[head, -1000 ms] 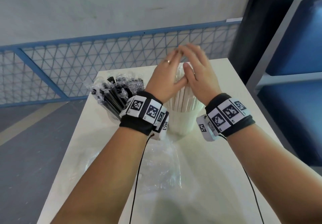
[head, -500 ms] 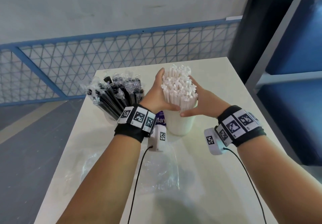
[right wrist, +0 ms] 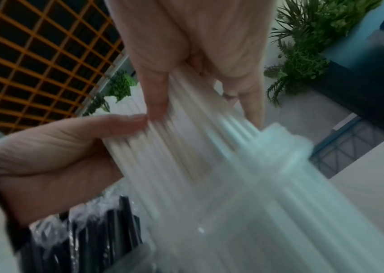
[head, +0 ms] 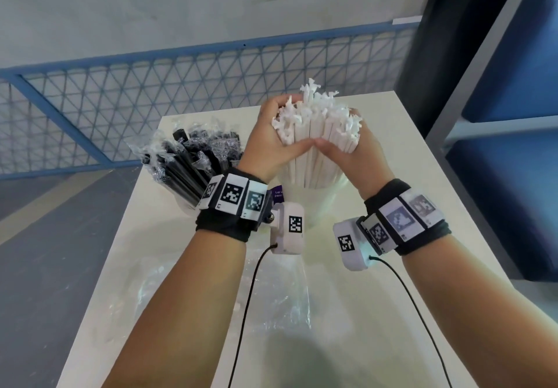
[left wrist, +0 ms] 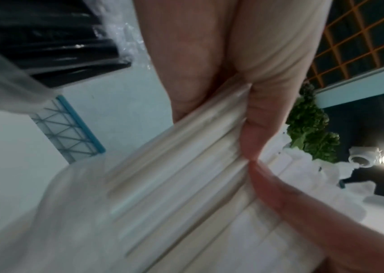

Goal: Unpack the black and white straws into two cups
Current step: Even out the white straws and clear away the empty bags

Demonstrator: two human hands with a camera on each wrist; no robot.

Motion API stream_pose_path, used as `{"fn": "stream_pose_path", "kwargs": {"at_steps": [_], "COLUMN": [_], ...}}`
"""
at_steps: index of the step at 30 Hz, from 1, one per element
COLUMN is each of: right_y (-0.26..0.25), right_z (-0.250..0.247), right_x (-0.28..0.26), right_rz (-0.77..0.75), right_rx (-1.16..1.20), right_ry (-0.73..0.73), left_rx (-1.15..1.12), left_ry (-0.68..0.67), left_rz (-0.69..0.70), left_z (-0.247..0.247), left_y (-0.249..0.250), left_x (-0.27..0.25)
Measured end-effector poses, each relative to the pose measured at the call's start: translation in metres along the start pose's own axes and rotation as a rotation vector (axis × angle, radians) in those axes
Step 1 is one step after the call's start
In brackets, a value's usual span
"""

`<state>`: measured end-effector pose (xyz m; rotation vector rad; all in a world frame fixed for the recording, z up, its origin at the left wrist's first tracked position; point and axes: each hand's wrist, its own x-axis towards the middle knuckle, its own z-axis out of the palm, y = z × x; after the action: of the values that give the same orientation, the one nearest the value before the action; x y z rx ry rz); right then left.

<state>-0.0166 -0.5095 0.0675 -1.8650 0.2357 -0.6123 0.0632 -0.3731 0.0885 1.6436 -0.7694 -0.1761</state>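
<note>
While black straws stand bagged on worktop, left hand and right hand clasp white straw bundle in cup.

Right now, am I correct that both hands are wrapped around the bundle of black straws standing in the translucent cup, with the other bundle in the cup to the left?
Not quite: both hands, left hand and right hand, grip the bundle of white paper-wrapped straws in the translucent cup, as the head view shows. The black plastic-wrapped straws are the bundle on the left.
</note>
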Motion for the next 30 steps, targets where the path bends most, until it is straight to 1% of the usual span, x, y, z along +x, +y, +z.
{"fn": "stream_pose_path", "kwargs": {"at_steps": [2,4,6,8,10,12,14,16,18,21,22,23,24,25,28,30], "right_y": [-0.004,-0.003,0.001,0.005,0.005,0.004,0.003,0.001,-0.006,-0.018,-0.020,-0.020,-0.019,-0.016,0.006,0.026], "right_z": [-0.001,-0.003,-0.005,-0.004,0.000,0.003,0.006,0.007,0.009,0.018,0.023,0.029,0.036,0.044,0.073,0.092], "right_x": [0.003,0.003,0.002,0.003,0.005,0.005,0.005,0.002,-0.005,-0.029,-0.040,-0.051,-0.062,-0.073,-0.100,-0.112], "right_rz": [-0.082,-0.098,-0.062,0.030,0.125,0.150,0.152,0.137,0.028,-0.267,-0.340,-0.389,-0.415,-0.417,-0.331,-0.278], "right_rx": [-0.026,-0.075,-0.104,-0.123,-0.084,-0.049,-0.057,-0.093,-0.147,-0.170,-0.161,-0.148,-0.129,-0.105,-0.065,-0.135], "right_ry": [0.036,0.044,-0.008,-0.070,-0.131,-0.192,-0.216,-0.158,-0.028,0.191,0.238,0.252,0.230,0.173,-0.103,-0.254], "left_rx": [0.051,0.111,0.135,0.192,0.225,0.213,0.201,0.204,0.221,0.275,0.308,0.364,0.444,0.531,0.671,0.744], "left_ry": [0.013,0.021,-0.008,-0.078,-0.165,-0.199,-0.154,-0.090,-0.040,0.027,0.045,0.065,0.079,0.085,0.075,0.044], "left_rz": [0.047,0.009,-0.066,-0.133,-0.218,-0.287,-0.306,-0.313,-0.284,-0.184,-0.150,-0.141,-0.147,-0.179,-0.322,-0.421], "left_z": [-0.005,-0.011,-0.017,-0.018,-0.013,-0.007,-0.004,-0.002,0.001,-0.004,-0.008,-0.012,-0.017,-0.023,-0.044,-0.061], "left_y": [0.003,0.002,-0.003,-0.009,-0.013,-0.018,-0.021,-0.017,-0.012,-0.007,-0.008,-0.014,-0.020,-0.028,-0.059,-0.081], "left_x": [0.000,-0.003,-0.005,-0.004,-0.003,-0.004,-0.007,-0.010,-0.019,-0.055,-0.072,-0.090,-0.109,-0.128,-0.172,-0.186]}}
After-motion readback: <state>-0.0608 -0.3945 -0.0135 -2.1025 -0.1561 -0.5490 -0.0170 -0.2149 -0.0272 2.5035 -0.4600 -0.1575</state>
